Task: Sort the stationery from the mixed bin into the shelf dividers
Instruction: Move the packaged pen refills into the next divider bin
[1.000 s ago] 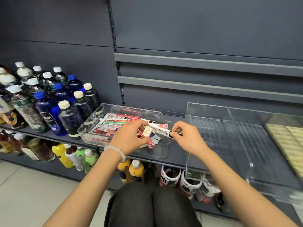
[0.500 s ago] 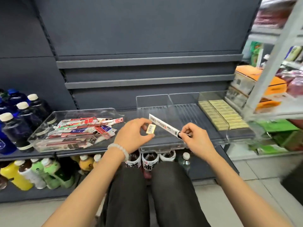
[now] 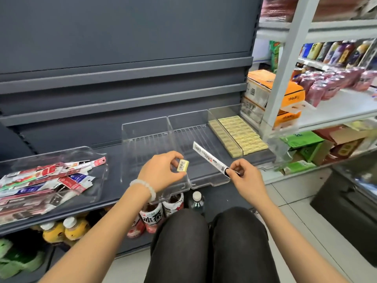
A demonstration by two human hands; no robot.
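Observation:
My left hand (image 3: 161, 171) pinches a small yellow eraser (image 3: 182, 165) with a barcode label. A long white packaged pen (image 3: 210, 158) slants up to the left from my right hand (image 3: 244, 176), which pinches its dark lower end. Both hands hover over the front of the clear shelf dividers (image 3: 169, 127). The left and middle divider lanes hold nothing; the right lane (image 3: 238, 133) is filled with rows of yellow erasers. The clear mixed bin (image 3: 95, 158) on the left holds several red and white stationery packets.
Drink bottles (image 3: 151, 215) stand on the lower shelf below the dividers. A white rack (image 3: 285, 68) at the right carries pink cans, orange boxes and green boxes. My knees (image 3: 204, 231) are just in front of the shelf. A dark bin (image 3: 350, 201) stands at the right on the floor.
Both hands left the mixed bin carrying the eraser and the pen, and now hover in front of the dividers. My view swung right, so the bin sits at the left edge.

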